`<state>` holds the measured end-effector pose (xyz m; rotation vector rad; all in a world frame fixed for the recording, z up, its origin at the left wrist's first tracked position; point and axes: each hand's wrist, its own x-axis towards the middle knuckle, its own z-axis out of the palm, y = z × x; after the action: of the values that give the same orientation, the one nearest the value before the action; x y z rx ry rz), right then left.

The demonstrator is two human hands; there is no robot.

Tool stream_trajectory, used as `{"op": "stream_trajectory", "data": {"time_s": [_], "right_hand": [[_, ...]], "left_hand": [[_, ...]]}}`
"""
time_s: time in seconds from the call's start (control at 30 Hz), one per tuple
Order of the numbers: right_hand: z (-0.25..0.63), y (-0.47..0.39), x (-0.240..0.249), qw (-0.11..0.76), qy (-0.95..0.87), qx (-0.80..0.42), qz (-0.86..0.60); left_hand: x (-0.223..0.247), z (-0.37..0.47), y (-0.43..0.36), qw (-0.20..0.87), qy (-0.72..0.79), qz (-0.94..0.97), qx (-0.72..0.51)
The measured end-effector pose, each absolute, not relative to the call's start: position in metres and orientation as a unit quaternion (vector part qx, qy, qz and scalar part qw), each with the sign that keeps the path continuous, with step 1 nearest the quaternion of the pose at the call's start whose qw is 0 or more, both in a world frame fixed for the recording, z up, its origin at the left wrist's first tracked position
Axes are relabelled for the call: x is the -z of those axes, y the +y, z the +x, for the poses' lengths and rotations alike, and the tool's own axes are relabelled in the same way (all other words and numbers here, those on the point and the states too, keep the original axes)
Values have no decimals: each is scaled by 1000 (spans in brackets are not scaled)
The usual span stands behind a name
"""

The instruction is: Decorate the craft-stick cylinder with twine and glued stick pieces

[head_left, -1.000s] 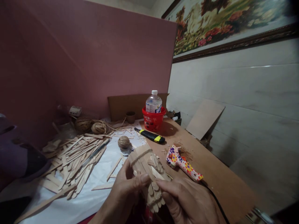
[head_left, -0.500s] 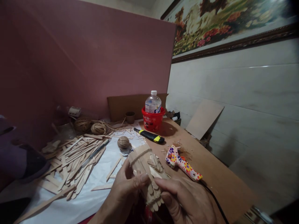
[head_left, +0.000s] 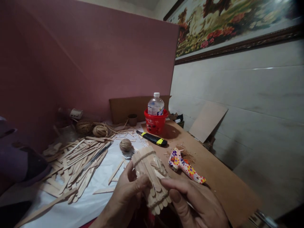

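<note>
The left hand (head_left: 129,190) is grasping a craft-stick assembly (head_left: 142,166) at lower centre, its thumb pressing across the front. The right hand (head_left: 200,201) is apparently resting its index fingertip against the sticks; whether its fingers are pinching anything, I cannot tell. The assembly (twine (head_left: 158,201) is circling it near both ends) is sitting between the hands, immediately left of the right fingers, its long axis running steeply from upper left to lower right; the left hand is nearer, already wrapping it. A floral glue gun (head_left: 190,171) is lying right of centre on the tabletop (head_left: 228,186). Beyond, a red tub (head_left: 155,124) is holding a clear plastic bottle (head_left: 156,106); a small brown pot (head_left: 132,120) is standing left of it, contents hidden.
</note>
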<state>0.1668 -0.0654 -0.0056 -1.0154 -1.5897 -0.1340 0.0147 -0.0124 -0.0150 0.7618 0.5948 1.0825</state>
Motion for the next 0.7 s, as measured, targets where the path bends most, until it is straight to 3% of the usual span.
{"op": "stream_trajectory", "data": {"time_s": [0.7], "right_hand": [[167,-60,13,580,-703,32,-410]], "left_hand": [[13,12,-13,761,254,348,-485]]}}
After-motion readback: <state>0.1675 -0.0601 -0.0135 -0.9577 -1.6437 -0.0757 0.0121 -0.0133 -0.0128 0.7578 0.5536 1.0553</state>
